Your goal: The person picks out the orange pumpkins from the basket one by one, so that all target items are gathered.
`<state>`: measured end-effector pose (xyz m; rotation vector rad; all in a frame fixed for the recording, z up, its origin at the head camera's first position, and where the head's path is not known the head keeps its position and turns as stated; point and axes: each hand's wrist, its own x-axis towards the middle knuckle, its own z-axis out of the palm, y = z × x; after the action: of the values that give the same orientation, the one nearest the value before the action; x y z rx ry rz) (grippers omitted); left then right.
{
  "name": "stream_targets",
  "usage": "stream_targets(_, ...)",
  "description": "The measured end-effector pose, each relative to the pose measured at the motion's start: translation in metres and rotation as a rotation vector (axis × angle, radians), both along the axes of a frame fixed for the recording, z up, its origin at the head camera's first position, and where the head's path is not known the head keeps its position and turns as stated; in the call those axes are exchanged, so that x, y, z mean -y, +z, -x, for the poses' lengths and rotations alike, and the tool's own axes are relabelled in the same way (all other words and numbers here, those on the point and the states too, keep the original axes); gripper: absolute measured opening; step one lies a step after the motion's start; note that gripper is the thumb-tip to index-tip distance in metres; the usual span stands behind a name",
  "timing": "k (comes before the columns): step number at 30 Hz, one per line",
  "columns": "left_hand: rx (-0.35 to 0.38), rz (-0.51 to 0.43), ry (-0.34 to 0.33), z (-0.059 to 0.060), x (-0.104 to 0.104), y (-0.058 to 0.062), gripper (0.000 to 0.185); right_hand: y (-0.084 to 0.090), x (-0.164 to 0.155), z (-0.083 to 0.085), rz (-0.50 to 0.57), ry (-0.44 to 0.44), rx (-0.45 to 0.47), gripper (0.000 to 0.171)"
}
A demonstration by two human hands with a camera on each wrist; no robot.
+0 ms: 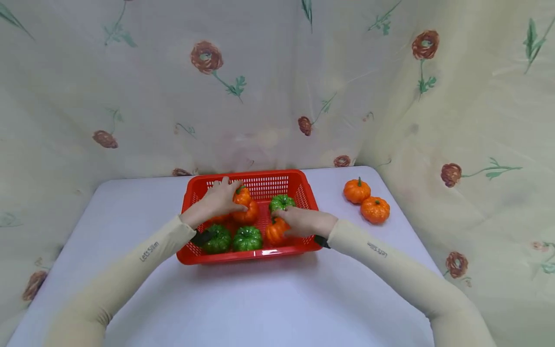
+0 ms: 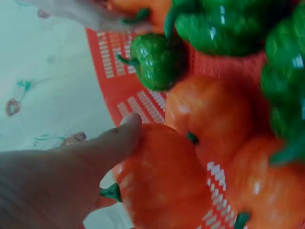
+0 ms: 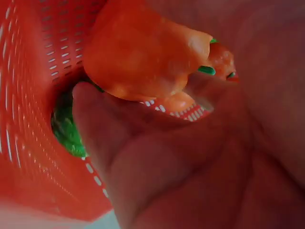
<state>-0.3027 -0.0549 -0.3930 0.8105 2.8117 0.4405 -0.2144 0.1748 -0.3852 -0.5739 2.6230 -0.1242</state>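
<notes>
A red slotted basket [image 1: 247, 256] stands mid-table and holds several small orange and green pumpkins. My left hand [image 1: 226, 196] reaches into its back left corner and grips an orange pumpkin [image 1: 243, 195] that lies on top of another orange one [image 1: 249, 213]. In the left wrist view, a finger [image 2: 114, 143] presses along that orange pumpkin [image 2: 162, 186]. My right hand [image 1: 289, 222] curls over an orange pumpkin [image 1: 275, 232] near the front right of the basket. The right wrist view shows the thumb [image 3: 100, 124] wrapped under this pumpkin [image 3: 143, 52].
Two green pumpkins [image 1: 217, 239] [image 1: 247, 238] lie along the basket's front, and a third one [image 1: 282, 202] sits at the back right. Two orange pumpkins [image 1: 357, 190] [image 1: 375, 209] rest on the white table [image 1: 260, 299] to the basket's right. Flowered cloth [image 1: 277, 86] hangs behind and beside it.
</notes>
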Motion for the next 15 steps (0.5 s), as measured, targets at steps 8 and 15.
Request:
stream_targets(8,0.000,-0.096,0.040,0.013,0.006,-0.011,0.082,-0.020,-0.001,-0.004,-0.072,0.030,-0.041,0.053)
stream_targets(15,0.071,-0.042,0.011,0.012,0.014,-0.015,0.097,-0.007,-0.017,-0.002,0.004,-0.065,0.000,0.047)
